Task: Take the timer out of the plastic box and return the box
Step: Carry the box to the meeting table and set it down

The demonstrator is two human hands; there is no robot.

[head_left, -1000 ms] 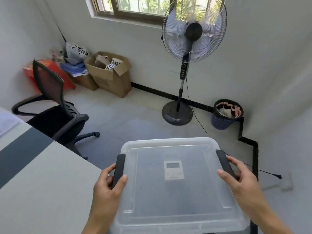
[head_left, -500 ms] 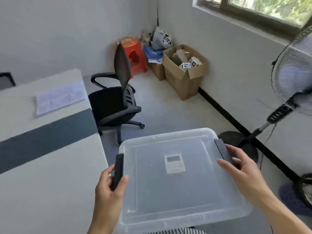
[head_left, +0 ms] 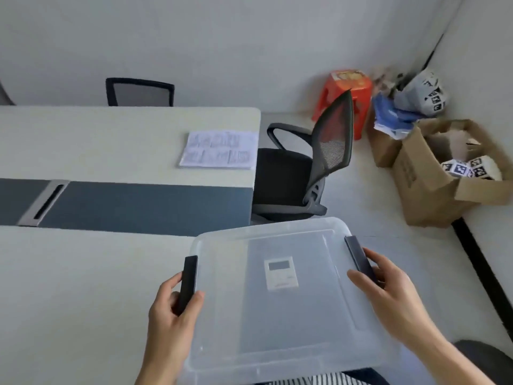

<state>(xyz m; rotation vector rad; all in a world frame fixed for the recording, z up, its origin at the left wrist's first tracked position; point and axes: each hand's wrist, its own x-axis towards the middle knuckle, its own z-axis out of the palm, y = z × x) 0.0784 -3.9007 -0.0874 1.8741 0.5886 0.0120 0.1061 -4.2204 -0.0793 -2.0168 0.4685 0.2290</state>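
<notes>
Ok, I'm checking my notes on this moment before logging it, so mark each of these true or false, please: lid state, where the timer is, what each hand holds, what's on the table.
1. The plastic box has its lid on. True.
2. The timer lies on the table. False: it shows through the clear lid, inside the box.
3. The left hand grips the dark latch on its side of the box. True.
4. The right hand hangs free, away from the box. False: it holds the box at the right latch.
5. A printed sheet lies on the table. True.
6. The black chair is tucked under the table. False: it stands on the floor beside the table's end.
</notes>
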